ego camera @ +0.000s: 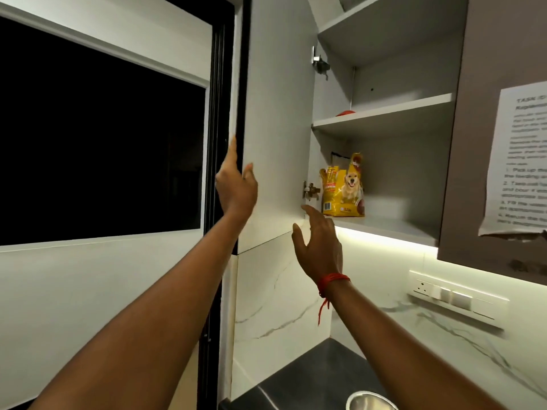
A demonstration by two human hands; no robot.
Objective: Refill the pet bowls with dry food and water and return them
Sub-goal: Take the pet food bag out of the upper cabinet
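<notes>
One yellow dog-food bag (pixel 343 187) stands on the cabinet's bottom shelf (pixel 393 229). The right hand (pixel 321 247), spread and empty, hovers just below it, seemingly to take it. The left hand (pixel 236 187) presses straight fingers against the open door (pixel 278 113), holding it aside. Below, a steel bowl (pixel 370 402) sits on the dark table (pixel 310 377).

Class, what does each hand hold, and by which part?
Nothing is held. Left hand touches the cabinet door edge, fingers straight; right hand open below the food bag.
</notes>
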